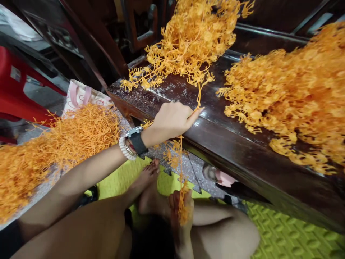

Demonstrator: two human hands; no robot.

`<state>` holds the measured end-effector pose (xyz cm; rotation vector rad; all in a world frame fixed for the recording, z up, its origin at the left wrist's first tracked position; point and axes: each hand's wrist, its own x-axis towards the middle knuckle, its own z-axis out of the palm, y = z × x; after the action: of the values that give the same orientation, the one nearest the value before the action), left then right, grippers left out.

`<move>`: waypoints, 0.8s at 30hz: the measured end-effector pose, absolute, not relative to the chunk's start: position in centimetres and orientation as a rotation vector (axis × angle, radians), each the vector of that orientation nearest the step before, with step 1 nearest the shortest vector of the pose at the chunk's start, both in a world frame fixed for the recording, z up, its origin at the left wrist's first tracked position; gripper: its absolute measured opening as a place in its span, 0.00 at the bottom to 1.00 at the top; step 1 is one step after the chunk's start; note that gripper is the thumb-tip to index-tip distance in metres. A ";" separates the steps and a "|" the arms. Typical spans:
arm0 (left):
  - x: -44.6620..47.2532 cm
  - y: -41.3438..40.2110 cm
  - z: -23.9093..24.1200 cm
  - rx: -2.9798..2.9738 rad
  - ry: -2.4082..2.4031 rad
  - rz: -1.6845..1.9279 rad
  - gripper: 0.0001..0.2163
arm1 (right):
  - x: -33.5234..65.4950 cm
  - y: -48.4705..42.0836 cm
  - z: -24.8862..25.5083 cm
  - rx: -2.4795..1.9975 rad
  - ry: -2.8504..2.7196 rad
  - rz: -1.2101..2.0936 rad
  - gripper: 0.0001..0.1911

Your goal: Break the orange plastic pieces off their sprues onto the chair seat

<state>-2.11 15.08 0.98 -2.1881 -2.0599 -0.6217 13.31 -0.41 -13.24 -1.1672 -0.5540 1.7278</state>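
My left hand, with a watch and a coiled band at the wrist, reaches over the dark wooden bench edge. Its fingers are closed in a pinch on a thin orange plastic strand. The strand comes down from small frilled orange flower-like pieces by the bench pile and drops below the hand. Lower down, in front of my lap, my right hand is closed around a cluster of orange pieces at the strand's lower end. Some of its fingers are hidden by that cluster.
Two heaps of frilled orange pieces, a nearer-middle heap and a right heap, lie on the bench. At left are a heap of bare orange stems, a bag with pink handles and a red stool. Yellow-green mats cover the floor.
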 end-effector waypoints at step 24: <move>-2.4 15.3 1.0 -2.206 -2.035 -0.590 0.36 | 13.5 -7.6 -14.4 -1.371 -0.520 1.621 0.27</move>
<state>-2.38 15.28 1.00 -2.2060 -2.0352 -0.5896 13.50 -7.57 -14.44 -1.3713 -0.5201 1.6210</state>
